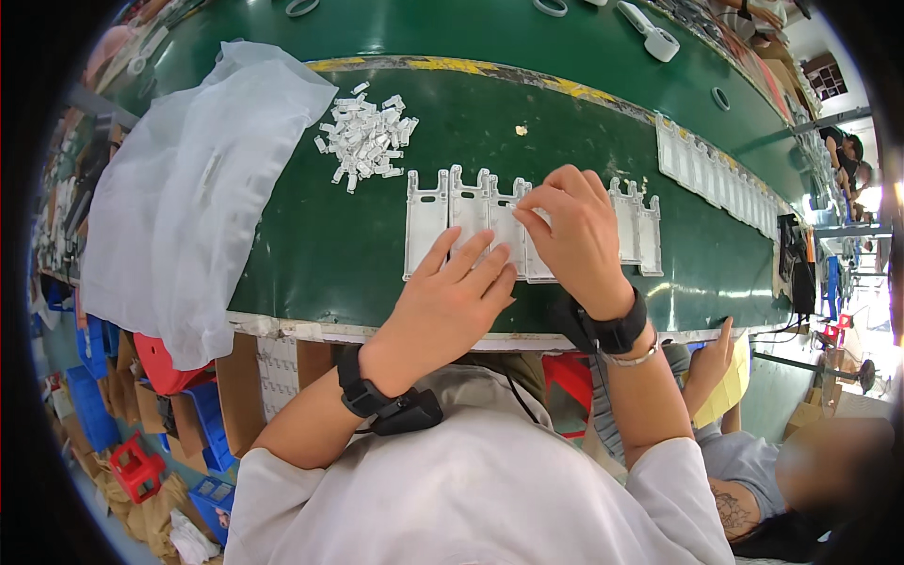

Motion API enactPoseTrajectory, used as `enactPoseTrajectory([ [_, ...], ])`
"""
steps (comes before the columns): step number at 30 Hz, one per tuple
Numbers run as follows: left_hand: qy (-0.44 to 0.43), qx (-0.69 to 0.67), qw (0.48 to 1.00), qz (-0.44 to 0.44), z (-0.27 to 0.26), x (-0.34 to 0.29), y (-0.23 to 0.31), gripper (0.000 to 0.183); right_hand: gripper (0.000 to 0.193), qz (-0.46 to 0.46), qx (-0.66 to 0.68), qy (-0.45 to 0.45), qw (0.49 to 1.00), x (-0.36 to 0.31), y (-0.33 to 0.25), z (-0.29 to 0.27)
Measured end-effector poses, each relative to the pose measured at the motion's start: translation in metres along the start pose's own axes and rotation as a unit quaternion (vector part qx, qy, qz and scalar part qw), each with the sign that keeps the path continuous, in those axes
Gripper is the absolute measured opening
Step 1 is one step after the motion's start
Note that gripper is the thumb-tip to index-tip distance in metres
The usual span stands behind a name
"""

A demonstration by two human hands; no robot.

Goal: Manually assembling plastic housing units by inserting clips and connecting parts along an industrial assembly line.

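Observation:
A row of flat white plastic holders (pixel 426 226) with notched upper ends lies side by side on the green table in front of me. My left hand (pixel 450 299) rests over the lower part of the row, fingers spread and laid flat on the holders. Above the middle of the row, my right hand (pixel 576 235) is closed in a pinch, its thumb and fingertips at the upper end of one holder. Whatever sits between those fingertips is too small to make out. Beyond the row, to the left, lies a loose pile of small clear plastic clips (pixel 367 139).
A translucent plastic bag (pixel 188 198) drapes over the table's left edge. Another row of white holders (pixel 716 174) lies at the right. Yellow-black tape (pixel 452 64) crosses the table. A white handheld tool (pixel 650 33) lies beyond it. A co-worker's hand (pixel 711 363) is at the right edge.

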State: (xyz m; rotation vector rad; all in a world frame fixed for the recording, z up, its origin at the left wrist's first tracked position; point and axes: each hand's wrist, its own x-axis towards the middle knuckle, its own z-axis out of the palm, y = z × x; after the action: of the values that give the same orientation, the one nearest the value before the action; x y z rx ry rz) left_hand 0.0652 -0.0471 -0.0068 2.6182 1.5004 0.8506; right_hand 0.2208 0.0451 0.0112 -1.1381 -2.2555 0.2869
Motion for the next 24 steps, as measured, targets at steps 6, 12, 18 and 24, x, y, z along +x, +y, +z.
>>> enactPoseTrajectory([
  [6, -0.046, 0.014, 0.999, 0.014, 0.009, -0.005, -0.004, 0.030, 0.003, -0.091, -0.094, -0.055, 0.990, 0.010, 0.010, 0.017],
  [12, -0.042, 0.013, 0.999, 0.019, 0.010, -0.006, -0.006, 0.028, 0.002, -0.158, -0.189, -0.096, 0.964, 0.006, 0.004, 0.014],
  [18, -0.031, 0.016, 0.999, 0.020, 0.011, -0.009, -0.006, 0.028, 0.005, -0.153, -0.268, -0.123, 0.943, -0.003, -0.016, 0.014],
  [24, 0.017, -0.014, 1.000, -0.002, -0.016, -0.003, -0.017, 0.023, 0.010, -0.119, -0.133, -0.109, 0.978, -0.002, -0.002, 0.005],
])
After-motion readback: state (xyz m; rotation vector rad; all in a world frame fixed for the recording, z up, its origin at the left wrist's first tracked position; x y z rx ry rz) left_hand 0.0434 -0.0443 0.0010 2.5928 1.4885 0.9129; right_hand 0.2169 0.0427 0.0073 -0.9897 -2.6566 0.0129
